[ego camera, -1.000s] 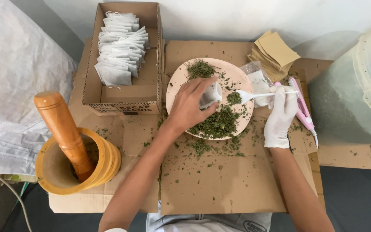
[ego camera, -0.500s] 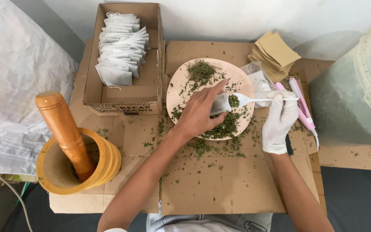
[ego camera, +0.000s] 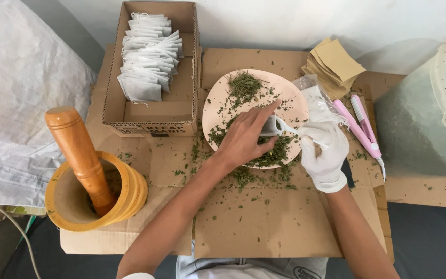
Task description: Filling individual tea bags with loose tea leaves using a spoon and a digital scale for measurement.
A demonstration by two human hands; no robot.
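Left hand (ego camera: pixel 243 138), bare, over the near half of the plate (ego camera: pixel 218 103); grip pinched on a small white bag (ego camera: pixel 269 125), held at its edge above the herbs (ego camera: pixel 272 152). Index finger stretched toward the plate's middle.

Right hand (ego camera: pixel 323 152), in a white glove, just right of the plate's rim; grip clenched on a white spoon (ego camera: pixel 284 126). Spoon's bowl sits at the bag's mouth, touching or nearly so; cannot tell which.

Plate pale pink, round, on flattened cardboard (ego camera: pixel 264 217). Green dried herbs heaped on its near side, a smaller tuft at its far side, crumbs scattered off the rim onto the cardboard.

Left of the plate: open box (ego camera: pixel 150 116) with a row of white bags standing in its far part. Further left and nearer: wooden mortar (ego camera: pixel 125 191), pestle (ego camera: pixel 78 155) leaning in it.

Right of the plate: clear plastic packet (ego camera: pixel 318 98) touching the rim, pink sealer (ego camera: pixel 360 126) beyond it, stack of tan envelopes (ego camera: pixel 334 64) at the far right. Large translucent tub (ego camera: pixel 419 124) well right of the plate.
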